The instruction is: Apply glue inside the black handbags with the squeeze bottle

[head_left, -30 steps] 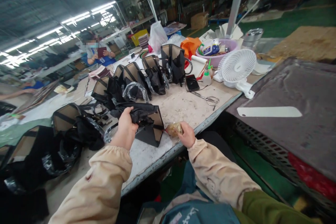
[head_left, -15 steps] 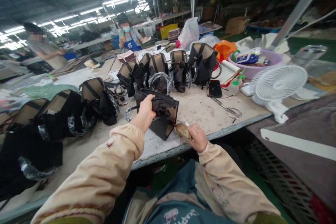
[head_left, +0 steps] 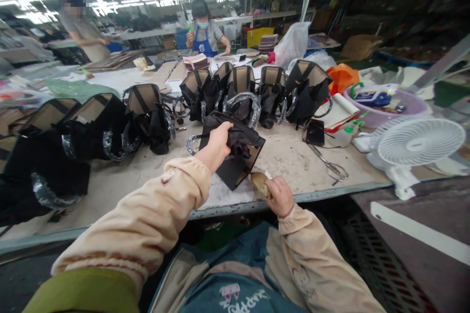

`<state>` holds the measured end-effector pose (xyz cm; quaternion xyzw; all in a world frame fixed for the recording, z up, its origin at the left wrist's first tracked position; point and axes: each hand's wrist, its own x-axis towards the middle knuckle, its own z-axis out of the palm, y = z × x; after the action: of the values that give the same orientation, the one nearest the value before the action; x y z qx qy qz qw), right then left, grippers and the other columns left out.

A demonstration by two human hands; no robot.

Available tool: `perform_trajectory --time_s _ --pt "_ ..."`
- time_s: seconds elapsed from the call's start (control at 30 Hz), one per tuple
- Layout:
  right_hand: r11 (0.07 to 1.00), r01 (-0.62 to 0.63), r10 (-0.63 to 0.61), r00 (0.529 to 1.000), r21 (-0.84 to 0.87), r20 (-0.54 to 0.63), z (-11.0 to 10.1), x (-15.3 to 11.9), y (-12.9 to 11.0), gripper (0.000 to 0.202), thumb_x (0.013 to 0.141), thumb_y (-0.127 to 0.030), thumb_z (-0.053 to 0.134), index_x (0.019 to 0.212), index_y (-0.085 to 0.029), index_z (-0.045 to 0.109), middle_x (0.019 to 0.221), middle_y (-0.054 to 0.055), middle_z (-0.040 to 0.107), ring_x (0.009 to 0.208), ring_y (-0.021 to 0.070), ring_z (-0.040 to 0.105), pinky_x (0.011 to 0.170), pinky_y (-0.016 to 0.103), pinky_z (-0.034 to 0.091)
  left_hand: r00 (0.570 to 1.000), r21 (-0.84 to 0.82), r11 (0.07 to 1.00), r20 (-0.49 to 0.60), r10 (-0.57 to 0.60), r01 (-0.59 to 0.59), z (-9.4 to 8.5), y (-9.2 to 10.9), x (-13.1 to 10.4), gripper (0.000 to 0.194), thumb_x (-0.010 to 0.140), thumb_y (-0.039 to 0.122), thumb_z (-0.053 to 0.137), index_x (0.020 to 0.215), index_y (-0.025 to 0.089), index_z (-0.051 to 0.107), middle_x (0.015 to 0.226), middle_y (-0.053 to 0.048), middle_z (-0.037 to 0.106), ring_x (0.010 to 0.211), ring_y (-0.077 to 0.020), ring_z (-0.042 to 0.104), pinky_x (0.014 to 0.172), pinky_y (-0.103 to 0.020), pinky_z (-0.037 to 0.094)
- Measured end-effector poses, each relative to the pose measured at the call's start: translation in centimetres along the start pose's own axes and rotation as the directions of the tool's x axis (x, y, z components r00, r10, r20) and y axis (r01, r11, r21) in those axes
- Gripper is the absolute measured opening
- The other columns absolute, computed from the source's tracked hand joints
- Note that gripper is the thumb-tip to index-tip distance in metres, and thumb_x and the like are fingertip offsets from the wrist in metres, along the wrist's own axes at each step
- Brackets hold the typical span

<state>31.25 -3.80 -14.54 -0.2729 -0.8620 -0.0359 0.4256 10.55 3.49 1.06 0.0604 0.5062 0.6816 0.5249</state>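
Note:
A black bag (head_left: 235, 168) with a dark lining lies tilted near the table's front edge, its tan inner side partly showing. My left hand (head_left: 219, 143) is closed on the bag's upper part. In my right hand (head_left: 279, 196) is a yellowish-brown rounded object (head_left: 260, 185), held just beside the bag's lower right edge; what it is I cannot make out. Whether it touches the bag is unclear. A plastic-wrapped handle (head_left: 191, 145) sticks out at the bag's left.
Several black bags (head_left: 240, 83) stand behind, and more (head_left: 99, 127) at the left. Scissors (head_left: 336, 171), a black phone-like item (head_left: 315, 133), a white fan (head_left: 420, 141) and a purple basin (head_left: 414, 104) are at the right. Two people work at tables beyond.
The camera view has turned, so the scene appears shifted and levelled. Both hands keep their holds, and the bag and the brownish object stay in nearly the same relation.

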Motion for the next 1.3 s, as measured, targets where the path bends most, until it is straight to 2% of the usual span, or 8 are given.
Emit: perform_trajectory --time_s 0.27,0.57,0.77,1.3 --pt "0.999 0.027 -0.026 0.999 -0.019 0.041 -1.4 0.5 0.1 0.032 0.071 -0.003 0.046 0.099 -0.016 0.052 0.074 0.006 0.047 0.073 0.0221 0.042 0.064 0.033 0.04 1.0 -0.012 1.0 0.007 -0.001 0.001 -0.2 -0.3 0.5 0.009 0.064 0.007 0.062 0.07 0.012 0.059 0.062 -0.005 0.065 0.06 -0.0188 0.066 0.067 -0.033 0.057" --pt "0.998 0.064 -0.064 0.995 -0.005 0.072 -0.3 0.0 0.1 0.034 0.069 -0.002 0.047 0.1 -0.016 0.053 0.075 0.006 0.049 0.073 0.0221 0.043 0.063 0.033 0.04 1.0 -0.003 1.0 0.026 0.003 -0.003 -0.3 -0.6 1.2 0.01 0.062 0.008 0.064 0.07 0.012 0.059 0.061 -0.005 0.065 0.061 -0.0192 0.066 0.066 -0.033 0.057" --pt "0.999 0.047 -0.048 0.998 0.004 0.05 -0.3 0.1 -0.1 0.034 0.071 -0.004 0.046 0.103 -0.016 0.052 0.077 0.007 0.05 0.074 0.022 0.044 0.062 0.032 0.041 1.0 -0.003 1.0 0.016 0.0 0.0 -0.3 -0.5 1.0 0.008 0.064 0.008 0.064 0.07 0.012 0.059 0.06 -0.005 0.064 0.062 -0.0188 0.067 0.067 -0.032 0.056" --pt "0.997 0.068 -0.068 0.998 0.032 -0.017 -2.0 1.4 0.3 0.038 0.071 0.001 0.045 0.103 -0.018 0.051 0.076 0.006 0.047 0.072 0.021 0.042 0.063 0.033 0.04 1.0 -0.04 0.999 0.017 0.005 -0.005 -0.4 -0.7 1.1 0.012 0.062 0.007 0.065 0.071 0.013 0.059 0.063 -0.005 0.065 0.063 -0.0197 0.067 0.068 -0.033 0.056"
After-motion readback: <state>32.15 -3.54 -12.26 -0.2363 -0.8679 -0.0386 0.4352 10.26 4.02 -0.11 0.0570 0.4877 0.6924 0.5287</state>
